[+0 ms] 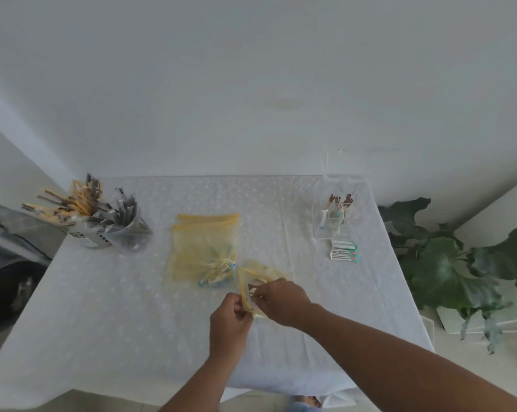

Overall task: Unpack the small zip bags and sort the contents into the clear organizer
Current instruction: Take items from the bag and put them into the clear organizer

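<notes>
A small yellow zip bag point(258, 273) is lifted just above the table near its front centre. My left hand point(230, 318) pinches the bag's yellow zip edge. My right hand point(282, 301) pinches the bag's other side, with a small packet showing between the fingers. A stack of yellow zip bags point(205, 242) lies flat behind, with blue-and-white packets point(218, 276) inside the lower corner. The clear organizer point(336, 214) stands at the back right and holds a few upright packets.
Two white-and-teal packets point(344, 251) lie in front of the organizer. A metal holder point(100, 233) and a clear cup point(131, 230) full of sachets stand at the back left. A leafy plant point(453, 263) sits right of the white-clothed table point(117, 307).
</notes>
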Demonstrator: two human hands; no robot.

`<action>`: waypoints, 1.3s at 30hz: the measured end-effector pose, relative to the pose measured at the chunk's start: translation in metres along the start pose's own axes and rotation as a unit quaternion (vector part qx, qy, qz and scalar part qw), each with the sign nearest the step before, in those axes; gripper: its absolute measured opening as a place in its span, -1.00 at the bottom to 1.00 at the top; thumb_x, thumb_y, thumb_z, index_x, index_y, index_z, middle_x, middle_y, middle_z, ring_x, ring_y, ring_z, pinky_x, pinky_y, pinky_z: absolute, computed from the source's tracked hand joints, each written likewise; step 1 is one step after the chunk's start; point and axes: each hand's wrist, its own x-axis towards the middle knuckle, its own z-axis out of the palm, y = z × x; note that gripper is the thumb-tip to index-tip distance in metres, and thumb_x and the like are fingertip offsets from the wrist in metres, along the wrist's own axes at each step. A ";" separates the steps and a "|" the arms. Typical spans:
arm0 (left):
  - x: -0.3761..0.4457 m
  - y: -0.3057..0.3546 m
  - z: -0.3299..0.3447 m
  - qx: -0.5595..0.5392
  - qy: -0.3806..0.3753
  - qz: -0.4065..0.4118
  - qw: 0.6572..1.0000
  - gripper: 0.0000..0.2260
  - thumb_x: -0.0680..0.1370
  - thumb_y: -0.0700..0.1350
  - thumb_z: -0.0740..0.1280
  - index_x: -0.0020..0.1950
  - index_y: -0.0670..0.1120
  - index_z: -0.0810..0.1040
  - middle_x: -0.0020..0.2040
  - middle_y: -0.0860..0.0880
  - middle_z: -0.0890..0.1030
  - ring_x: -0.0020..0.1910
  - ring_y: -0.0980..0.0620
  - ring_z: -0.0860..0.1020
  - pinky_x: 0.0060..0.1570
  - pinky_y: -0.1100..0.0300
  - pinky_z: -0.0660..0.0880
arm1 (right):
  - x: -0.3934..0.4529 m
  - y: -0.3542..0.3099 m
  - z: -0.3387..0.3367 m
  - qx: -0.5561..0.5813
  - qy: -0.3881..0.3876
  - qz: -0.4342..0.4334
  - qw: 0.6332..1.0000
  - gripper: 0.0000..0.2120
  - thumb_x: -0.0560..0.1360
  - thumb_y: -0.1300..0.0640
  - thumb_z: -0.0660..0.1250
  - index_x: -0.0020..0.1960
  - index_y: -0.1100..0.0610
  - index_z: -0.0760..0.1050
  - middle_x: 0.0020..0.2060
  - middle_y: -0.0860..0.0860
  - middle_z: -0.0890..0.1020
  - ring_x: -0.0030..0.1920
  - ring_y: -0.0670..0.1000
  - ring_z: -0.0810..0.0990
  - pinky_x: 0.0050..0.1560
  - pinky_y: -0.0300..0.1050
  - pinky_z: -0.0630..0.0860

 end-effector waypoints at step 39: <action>-0.010 -0.008 0.013 0.041 0.010 -0.068 0.997 -0.77 0.36 -0.29 0.54 -0.23 -0.01 0.56 -0.37 0.03 0.65 -0.30 0.06 0.64 -0.26 0.13 0.49 | -0.028 0.157 -0.166 0.239 0.436 0.166 0.852 -0.83 0.61 -0.04 0.35 0.12 0.00 0.63 -0.11 -0.18 0.70 -0.26 -0.19 0.61 -0.22 -0.15 0.57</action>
